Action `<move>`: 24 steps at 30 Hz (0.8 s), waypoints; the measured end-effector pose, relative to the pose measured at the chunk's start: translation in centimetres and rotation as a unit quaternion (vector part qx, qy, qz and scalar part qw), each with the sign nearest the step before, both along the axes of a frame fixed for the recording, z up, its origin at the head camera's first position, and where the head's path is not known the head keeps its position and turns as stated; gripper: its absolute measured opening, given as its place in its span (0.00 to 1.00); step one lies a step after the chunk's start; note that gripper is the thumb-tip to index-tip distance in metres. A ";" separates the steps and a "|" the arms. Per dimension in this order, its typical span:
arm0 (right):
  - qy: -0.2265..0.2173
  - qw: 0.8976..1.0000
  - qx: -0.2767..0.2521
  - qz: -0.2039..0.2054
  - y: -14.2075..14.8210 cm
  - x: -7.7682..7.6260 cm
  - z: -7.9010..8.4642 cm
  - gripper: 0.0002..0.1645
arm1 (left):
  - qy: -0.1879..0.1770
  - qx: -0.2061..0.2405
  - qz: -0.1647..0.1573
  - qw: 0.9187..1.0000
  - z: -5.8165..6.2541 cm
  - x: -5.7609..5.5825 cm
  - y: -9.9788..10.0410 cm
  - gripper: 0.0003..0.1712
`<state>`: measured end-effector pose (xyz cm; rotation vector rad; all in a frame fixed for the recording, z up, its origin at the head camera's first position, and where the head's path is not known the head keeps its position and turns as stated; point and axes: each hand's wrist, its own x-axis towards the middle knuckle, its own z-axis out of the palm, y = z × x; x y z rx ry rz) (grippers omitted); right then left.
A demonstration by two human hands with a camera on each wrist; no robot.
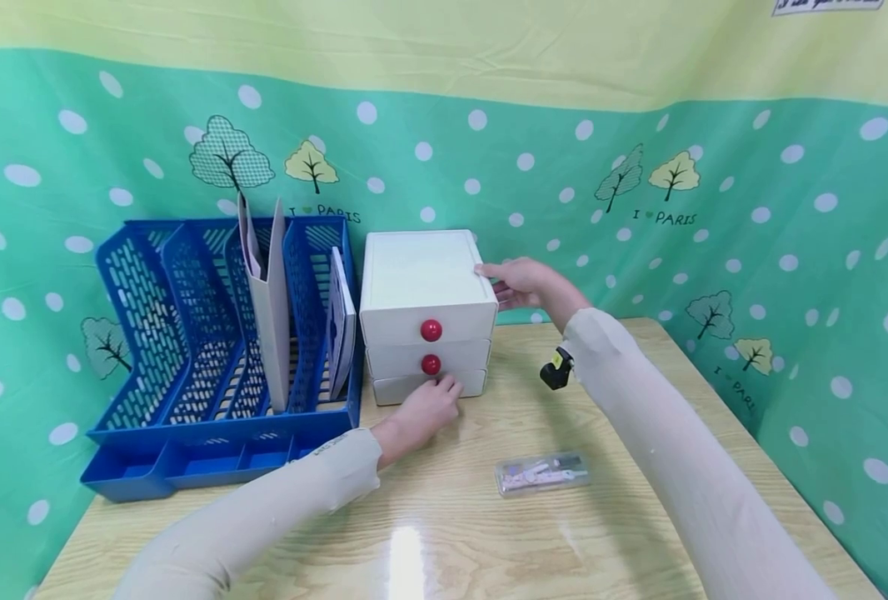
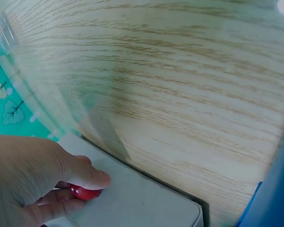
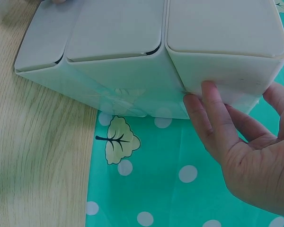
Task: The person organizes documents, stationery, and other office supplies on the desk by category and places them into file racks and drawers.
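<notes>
A white three-drawer box [image 1: 429, 271] with red knobs stands on the wooden table. My left hand [image 1: 427, 410] is at its bottom drawer [image 1: 399, 388]. In the left wrist view, thumb and fingers pinch that drawer's red knob [image 2: 85, 192], which the hand hides in the head view. The right hand [image 1: 522, 282] rests against the box's right side near the top. Its fingers [image 3: 220, 118] are straight on the side wall in the right wrist view, the thumb at the top edge.
Left of the box stands a blue file rack [image 1: 226, 446] holding folders [image 1: 270, 333] and booklets [image 1: 339, 333]. A clear plastic case [image 1: 541, 474] with small stationery lies in front on the table [image 1: 481, 550]. A patterned green curtain [image 1: 444, 167] hangs behind.
</notes>
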<state>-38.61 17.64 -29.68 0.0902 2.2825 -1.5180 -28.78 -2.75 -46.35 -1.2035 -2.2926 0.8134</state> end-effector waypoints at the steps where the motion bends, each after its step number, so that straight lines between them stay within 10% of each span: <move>1: 0.001 1.000 0.001 0.001 0.0 0.0 0.0 0.42 | -0.001 -0.002 0.002 1.000 0.0 0.0 0.0 0.18; 24: 0.007 1.000 0.014 -0.001 0.0 -0.1 -0.2 0.39 | -0.034 0.022 0.001 0.999 0.5 0.1 -0.1 0.17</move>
